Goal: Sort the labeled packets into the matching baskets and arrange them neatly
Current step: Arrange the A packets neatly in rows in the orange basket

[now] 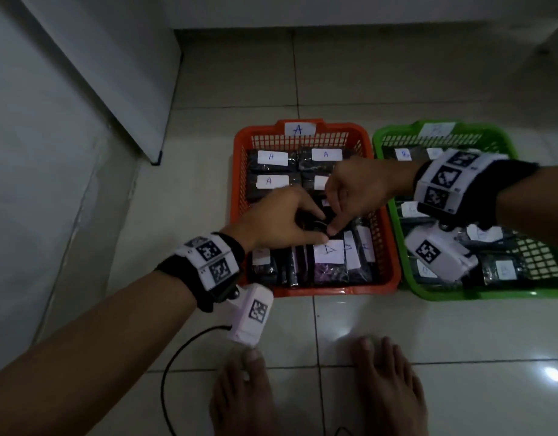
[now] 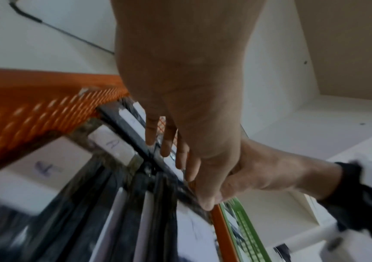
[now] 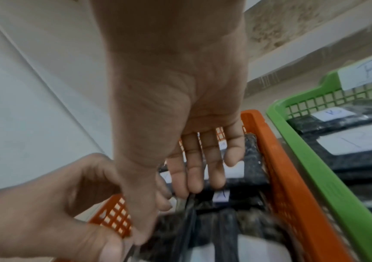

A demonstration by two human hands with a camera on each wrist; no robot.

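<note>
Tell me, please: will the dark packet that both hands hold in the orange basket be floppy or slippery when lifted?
The dark packet looks wrapped in glossy, creased film, so it is probably floppy and slippery. The left hand and right hand pinch it with fingertips only, so it likely weighs little.

The right hand (image 3: 180, 106) reaches palm-side to the camera into the orange basket (image 3: 268, 141). Its fingers (image 3: 194, 173) meet the top edge of an upright dark packet (image 3: 180, 226), and the thumb lies on the near face. The curled left hand (image 3: 52, 203) grips the same packet. The green basket (image 3: 304, 138), marked B, stands just beside and contains labelled packets (image 3: 360, 159).
</note>
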